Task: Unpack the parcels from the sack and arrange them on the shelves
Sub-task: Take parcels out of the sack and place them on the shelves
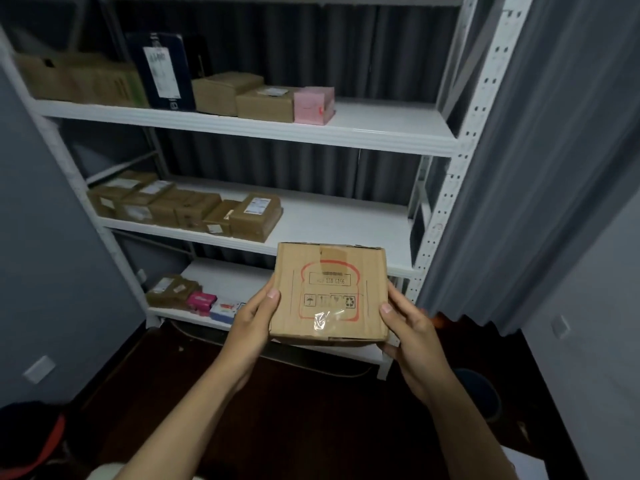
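Observation:
I hold a flat brown cardboard box with a red toast-shaped print and clear tape, in front of the white shelf unit. My left hand grips its left edge and my right hand grips its right edge, thumbs on top. The box hangs in the air before the middle shelf and hides part of the lower shelf. The sack is not clearly in view.
The top shelf carries brown boxes, a dark upright parcel and a pink box. A row of brown parcels fills the middle shelf's left half. Small parcels sit on the lower shelf. Grey curtain hangs right.

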